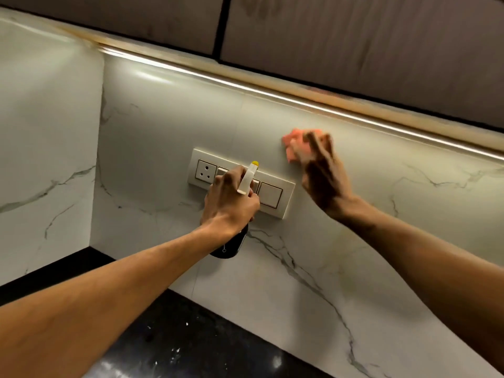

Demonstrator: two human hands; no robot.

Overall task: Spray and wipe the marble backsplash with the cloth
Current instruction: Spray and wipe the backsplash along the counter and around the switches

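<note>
The white marble backsplash with grey veins fills the middle of the head view. My left hand grips a spray bottle with a white trigger head, a yellow nozzle tip and a dark body, held in front of the switch plate. My right hand presses a crumpled pink cloth flat against the marble, up and to the right of the switch plate. That hand and the cloth are blurred. My fingers cover most of the cloth.
A cream switch plate with a socket is set in the backsplash behind the bottle. A lit strip runs under dark upper cabinets. A black speckled countertop lies below. A marble side wall meets the backsplash at the left.
</note>
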